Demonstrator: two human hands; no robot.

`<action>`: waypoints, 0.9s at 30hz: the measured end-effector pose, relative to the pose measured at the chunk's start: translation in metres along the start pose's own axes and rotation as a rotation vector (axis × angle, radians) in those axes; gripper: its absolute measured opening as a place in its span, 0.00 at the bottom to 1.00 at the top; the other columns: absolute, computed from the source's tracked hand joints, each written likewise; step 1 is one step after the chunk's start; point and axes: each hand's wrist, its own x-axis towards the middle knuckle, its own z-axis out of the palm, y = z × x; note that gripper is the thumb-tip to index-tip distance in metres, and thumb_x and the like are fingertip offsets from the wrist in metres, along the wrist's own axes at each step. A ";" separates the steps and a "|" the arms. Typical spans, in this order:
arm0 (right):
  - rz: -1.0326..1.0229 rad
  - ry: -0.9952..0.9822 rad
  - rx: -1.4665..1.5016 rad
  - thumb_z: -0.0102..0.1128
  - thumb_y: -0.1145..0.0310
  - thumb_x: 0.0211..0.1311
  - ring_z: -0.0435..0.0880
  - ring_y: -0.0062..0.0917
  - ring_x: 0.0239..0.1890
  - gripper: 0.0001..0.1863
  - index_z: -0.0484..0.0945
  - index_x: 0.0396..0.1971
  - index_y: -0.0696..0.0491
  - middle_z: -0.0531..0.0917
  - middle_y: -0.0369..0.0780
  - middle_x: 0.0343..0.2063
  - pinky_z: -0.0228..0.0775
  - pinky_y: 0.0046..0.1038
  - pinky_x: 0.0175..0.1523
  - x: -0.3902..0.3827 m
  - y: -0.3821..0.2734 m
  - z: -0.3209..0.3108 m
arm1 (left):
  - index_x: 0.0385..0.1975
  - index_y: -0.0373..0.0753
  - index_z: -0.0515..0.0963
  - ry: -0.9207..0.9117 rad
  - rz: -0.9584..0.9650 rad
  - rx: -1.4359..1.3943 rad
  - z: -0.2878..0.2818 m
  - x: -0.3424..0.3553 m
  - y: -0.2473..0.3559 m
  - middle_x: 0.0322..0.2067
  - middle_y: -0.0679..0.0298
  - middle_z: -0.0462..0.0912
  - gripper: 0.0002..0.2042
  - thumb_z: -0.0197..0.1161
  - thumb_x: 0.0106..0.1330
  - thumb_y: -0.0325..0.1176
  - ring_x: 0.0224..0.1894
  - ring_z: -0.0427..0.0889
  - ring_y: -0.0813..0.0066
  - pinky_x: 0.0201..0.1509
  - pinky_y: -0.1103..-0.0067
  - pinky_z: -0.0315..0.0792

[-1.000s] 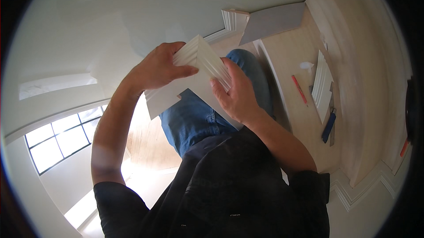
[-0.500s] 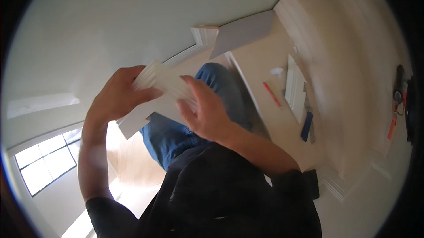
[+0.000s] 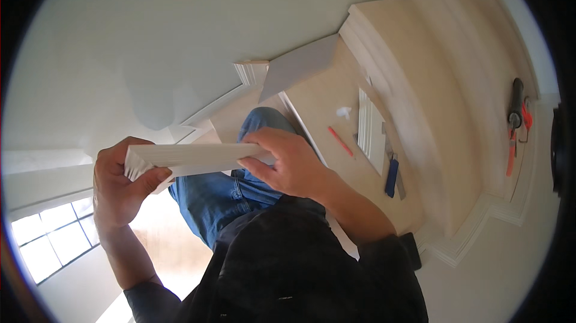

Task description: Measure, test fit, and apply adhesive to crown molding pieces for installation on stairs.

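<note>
A white grooved moulding piece (image 3: 204, 157) is held level in front of my body, above my jeans-clad leg. My left hand (image 3: 123, 179) grips its left end, thumb on the near side and fingers behind. That end is cut at a slant and shows the ridged profile. At the other end, my right hand (image 3: 288, 161) pinches the piece between thumb and fingers. Some fingers of both hands are hidden by the moulding.
On the pale wooden step to the right lie a red pencil (image 3: 341, 142), another white moulding piece (image 3: 371, 128), and a blue-handled tool (image 3: 392, 178). A grey board (image 3: 297, 65) leans by the wall. A caulking gun (image 3: 515, 107) rests on a higher stair (image 3: 438, 83).
The moulding has been turned from a slant to nearly level, and its motion blur is gone. My left hand has moved left and down. The whole view has shifted.
</note>
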 end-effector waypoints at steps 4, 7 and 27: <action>0.006 -0.146 -0.025 0.74 0.66 0.65 0.87 0.45 0.39 0.12 0.83 0.43 0.55 0.87 0.46 0.35 0.78 0.41 0.45 -0.004 -0.004 -0.018 | 0.38 0.34 0.87 -0.021 0.017 0.007 0.003 -0.008 0.004 0.31 0.58 0.91 0.14 0.83 0.55 0.31 0.30 0.90 0.74 0.34 0.79 0.79; -0.039 -0.142 -0.018 0.74 0.68 0.65 0.87 0.44 0.38 0.12 0.83 0.43 0.55 0.87 0.45 0.35 0.79 0.39 0.44 -0.013 -0.005 -0.022 | 0.39 0.33 0.88 -0.075 0.175 -0.051 0.005 -0.008 -0.004 0.31 0.57 0.91 0.16 0.84 0.54 0.32 0.30 0.90 0.73 0.35 0.79 0.78; 0.288 0.001 0.168 0.70 0.71 0.69 0.83 0.18 0.37 0.13 0.82 0.49 0.60 0.87 0.38 0.35 0.76 0.25 0.44 -0.027 -0.006 -0.034 | 0.42 0.35 0.86 0.250 0.013 -0.196 0.000 -0.024 -0.054 0.34 0.61 0.90 0.13 0.78 0.62 0.34 0.38 0.86 0.74 0.49 0.77 0.78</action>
